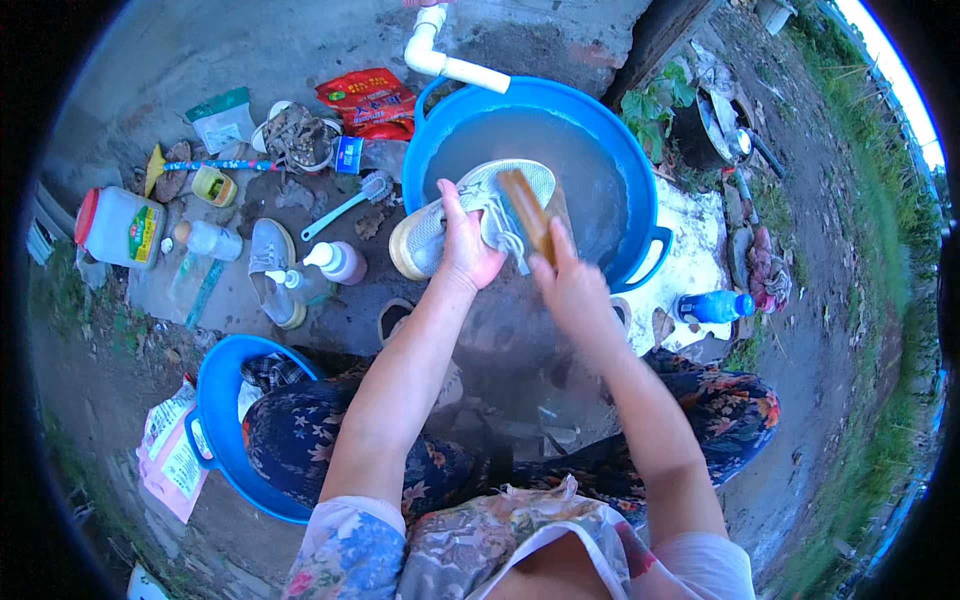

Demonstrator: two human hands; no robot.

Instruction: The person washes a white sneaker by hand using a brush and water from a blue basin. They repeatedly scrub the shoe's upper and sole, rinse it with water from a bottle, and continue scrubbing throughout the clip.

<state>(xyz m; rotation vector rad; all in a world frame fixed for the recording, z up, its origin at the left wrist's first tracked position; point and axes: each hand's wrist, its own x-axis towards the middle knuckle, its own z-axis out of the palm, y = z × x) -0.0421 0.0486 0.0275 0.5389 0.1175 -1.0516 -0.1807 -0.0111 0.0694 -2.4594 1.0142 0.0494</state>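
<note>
White shoe (470, 215) sits over the blue tub's (640, 200) near rim, your left hand (466, 245) clamped around it; right hand (567, 280) grips the brush (525, 210). Scrub short, firm strokes, bracing the shoe.

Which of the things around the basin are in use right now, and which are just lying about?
In use:
- left hand holding the grey shoe
- right hand with the wooden brush
- large blue basin of water

Lying about:
- second grey shoe
- long-handled brush
- white jug
- blue bottle
- red packet
- small blue basin
</note>
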